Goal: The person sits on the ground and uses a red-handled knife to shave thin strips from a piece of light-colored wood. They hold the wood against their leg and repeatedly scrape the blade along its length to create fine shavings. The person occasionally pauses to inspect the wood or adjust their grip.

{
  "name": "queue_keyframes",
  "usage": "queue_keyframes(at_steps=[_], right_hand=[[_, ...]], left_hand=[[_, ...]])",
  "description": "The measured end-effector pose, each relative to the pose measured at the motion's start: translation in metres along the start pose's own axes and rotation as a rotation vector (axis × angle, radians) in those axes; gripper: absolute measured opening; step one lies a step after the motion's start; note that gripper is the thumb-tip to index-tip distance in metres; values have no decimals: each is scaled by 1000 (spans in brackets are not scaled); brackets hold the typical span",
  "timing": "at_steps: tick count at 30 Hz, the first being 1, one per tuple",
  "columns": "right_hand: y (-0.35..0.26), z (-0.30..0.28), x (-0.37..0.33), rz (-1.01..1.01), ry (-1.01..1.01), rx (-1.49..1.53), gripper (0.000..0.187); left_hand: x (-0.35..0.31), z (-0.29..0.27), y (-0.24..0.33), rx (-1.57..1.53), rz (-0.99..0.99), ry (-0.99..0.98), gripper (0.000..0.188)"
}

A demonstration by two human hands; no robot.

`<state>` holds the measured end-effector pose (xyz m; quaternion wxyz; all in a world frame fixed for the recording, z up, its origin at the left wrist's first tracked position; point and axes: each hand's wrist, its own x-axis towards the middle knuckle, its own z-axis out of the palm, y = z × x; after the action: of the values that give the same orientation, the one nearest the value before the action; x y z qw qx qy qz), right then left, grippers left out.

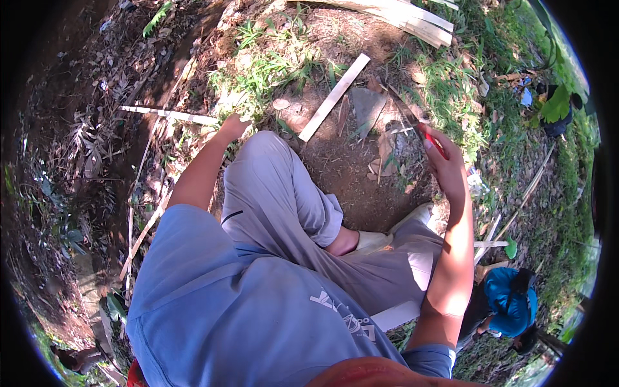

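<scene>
My left hand (235,127) is closed around a long pale strip of split wood or bamboo (171,114), which reaches out to the left; a small light tip shows past my fingers. On the right, my right hand (445,158) grips the red handle of a knife (406,109). Its dark, slightly curved blade points away and to the left, beside a flat grey stone (368,111). Between my hands, beyond my bent knee, a wider pale flat strip (334,97) lies slantwise on the soil.
More pale strips (412,22) lie stacked at the far edge. A person in a blue top (509,300) is at the lower right, near sticks (491,244) on the ground. My folded legs (277,187) take up the middle. Grass and dry leaves surround the bare soil.
</scene>
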<state>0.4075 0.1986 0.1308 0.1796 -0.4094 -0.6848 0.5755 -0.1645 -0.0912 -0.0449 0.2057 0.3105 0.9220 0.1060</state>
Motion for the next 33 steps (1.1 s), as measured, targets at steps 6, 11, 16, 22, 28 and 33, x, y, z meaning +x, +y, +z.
queue_keyframes(at_steps=[6, 11, 16, 22, 28, 33], right_hand=[[-25, 33, 0, -1, 110, 332, 39], [-14, 29, 3, 36, 187, 278, 42], [-4, 12, 8, 58, 167, 252, 49], [26, -37, 16, 55, 122, 414, 57], [55, -85, 7, 192, 318, 451, 61], [92, -97, 21, 298, 478, 549, 60]], left_hand=[[-35, 66, -103, -80, -274, -196, 66], [-14, 177, -142, -144, -551, -93, 88], [-27, 307, -123, -124, -987, 503, 108], [-10, 272, -105, -37, -809, 948, 61], [124, 101, -127, -426, -598, 654, 20], [218, 100, -203, -228, -567, 649, 40]])
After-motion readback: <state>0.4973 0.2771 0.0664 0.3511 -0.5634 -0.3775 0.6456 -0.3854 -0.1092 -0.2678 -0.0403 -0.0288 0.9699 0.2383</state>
